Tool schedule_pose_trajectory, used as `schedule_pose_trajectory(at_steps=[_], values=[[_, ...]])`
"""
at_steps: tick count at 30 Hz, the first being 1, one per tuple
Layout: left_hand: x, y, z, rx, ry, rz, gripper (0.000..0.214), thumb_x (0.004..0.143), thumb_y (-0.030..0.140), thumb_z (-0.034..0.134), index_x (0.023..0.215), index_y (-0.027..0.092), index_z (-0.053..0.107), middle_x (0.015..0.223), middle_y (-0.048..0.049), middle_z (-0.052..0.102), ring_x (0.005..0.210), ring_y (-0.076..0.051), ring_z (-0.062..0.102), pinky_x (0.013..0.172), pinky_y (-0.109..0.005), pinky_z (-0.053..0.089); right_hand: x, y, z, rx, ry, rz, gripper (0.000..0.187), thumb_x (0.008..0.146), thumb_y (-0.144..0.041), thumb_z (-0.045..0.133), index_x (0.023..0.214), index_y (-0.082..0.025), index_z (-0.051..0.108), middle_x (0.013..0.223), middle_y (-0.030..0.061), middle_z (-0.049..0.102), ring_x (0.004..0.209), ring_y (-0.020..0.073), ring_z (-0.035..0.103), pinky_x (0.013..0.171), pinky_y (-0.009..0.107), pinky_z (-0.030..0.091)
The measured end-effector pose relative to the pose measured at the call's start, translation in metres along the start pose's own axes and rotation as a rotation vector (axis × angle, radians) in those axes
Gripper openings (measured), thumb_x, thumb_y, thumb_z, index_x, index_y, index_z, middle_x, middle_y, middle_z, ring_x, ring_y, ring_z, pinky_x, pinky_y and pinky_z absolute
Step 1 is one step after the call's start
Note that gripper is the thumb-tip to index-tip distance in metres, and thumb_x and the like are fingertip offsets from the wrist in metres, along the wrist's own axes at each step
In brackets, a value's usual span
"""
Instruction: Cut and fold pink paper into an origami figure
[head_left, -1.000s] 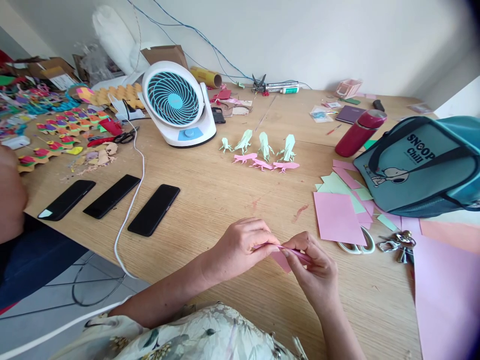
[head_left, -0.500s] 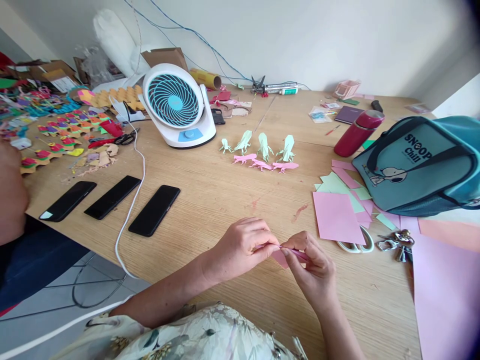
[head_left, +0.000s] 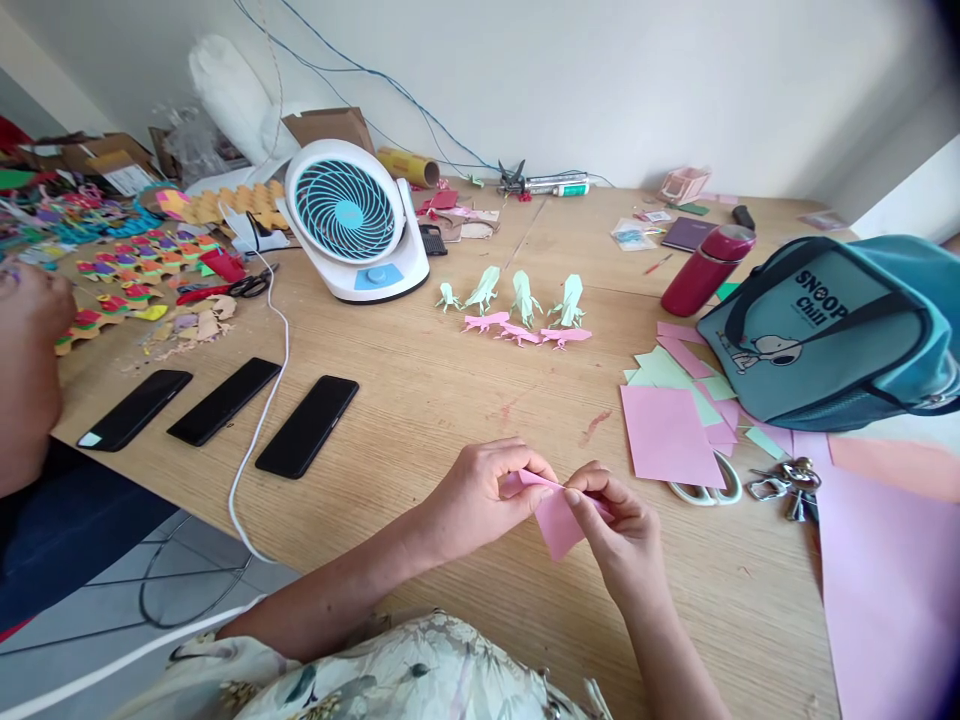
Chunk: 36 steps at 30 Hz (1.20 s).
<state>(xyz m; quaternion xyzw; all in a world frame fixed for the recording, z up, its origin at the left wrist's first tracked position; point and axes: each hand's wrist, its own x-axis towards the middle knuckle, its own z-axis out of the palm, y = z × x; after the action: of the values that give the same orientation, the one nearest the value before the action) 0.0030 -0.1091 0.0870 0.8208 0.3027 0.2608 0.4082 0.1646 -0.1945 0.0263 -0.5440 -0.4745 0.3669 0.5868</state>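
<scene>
Between my hands, above the front of the table, is a pink sheet of paper (head_left: 559,525), its lower corner hanging toward me. My left hand (head_left: 491,495) pinches its upper edge between thumb and fingers. Close beside it, my right hand (head_left: 615,520) is closed on the same edge, thumb in front. Part of the paper is hidden behind the fingers. Farther back on the table stand several pale green folded paper insects (head_left: 525,298), with pink folded paper insects (head_left: 564,336) in front of them.
Right of my hands lie a pink paper square (head_left: 670,435), white-handled scissors (head_left: 731,490), keys (head_left: 796,485) and a teal bag (head_left: 840,340). A red flask (head_left: 705,270) stands behind. At left are a fan (head_left: 352,215), black phones (head_left: 307,427), a white cable (head_left: 251,455) and another person's arm (head_left: 26,370).
The pink paper has tipped, so more of its face shows below my fingers. Both hands keep their pinch. At far left, the other person's hand has come into view.
</scene>
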Motion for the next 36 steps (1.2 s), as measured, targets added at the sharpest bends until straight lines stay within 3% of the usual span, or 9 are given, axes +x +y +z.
schedule_pose_trajectory(at_steps=[9,16,24,36], values=[[-0.001,0.006,0.0,-0.069,0.049,-0.154,0.009,0.081,0.015,0.062,0.075,0.017,0.068,0.076,0.0013,0.07,0.072,-0.011,0.063,0.066,-0.021,0.045,-0.002,0.004,0.002,0.017,-0.044,0.015,0.008,0.09,-0.03,0.065,0.085,-0.023,0.067,0.078,0.001,0.054,0.07,0.0149,0.049,0.059,0.027,0.038],[0.0,0.003,0.003,-0.184,-0.002,-0.214,0.007,0.08,0.021,0.067,0.076,0.016,0.069,0.077,0.0003,0.068,0.072,-0.012,0.062,0.065,-0.021,0.045,-0.003,0.005,0.003,-0.026,-0.028,-0.053,0.011,0.09,-0.03,0.063,0.082,-0.022,0.065,0.075,0.0015,0.054,0.068,0.0158,0.05,0.058,0.028,0.039],[-0.001,0.001,0.011,-0.189,0.068,-0.181,0.011,0.079,0.017,0.066,0.068,0.016,0.064,0.071,0.0008,0.064,0.069,-0.011,0.059,0.063,-0.021,0.044,-0.002,0.0,0.004,-0.078,-0.018,-0.107,0.009,0.091,-0.027,0.062,0.083,-0.023,0.064,0.076,0.0011,0.055,0.069,0.0157,0.05,0.06,0.029,0.039],[0.0,0.002,0.012,-0.218,0.067,-0.194,0.007,0.078,0.017,0.066,0.071,0.016,0.066,0.075,-0.0003,0.066,0.073,-0.012,0.061,0.067,-0.021,0.046,-0.003,0.005,0.004,-0.052,-0.037,-0.077,0.01,0.092,-0.027,0.06,0.083,-0.022,0.062,0.075,0.0005,0.053,0.067,0.0151,0.048,0.057,0.028,0.037]])
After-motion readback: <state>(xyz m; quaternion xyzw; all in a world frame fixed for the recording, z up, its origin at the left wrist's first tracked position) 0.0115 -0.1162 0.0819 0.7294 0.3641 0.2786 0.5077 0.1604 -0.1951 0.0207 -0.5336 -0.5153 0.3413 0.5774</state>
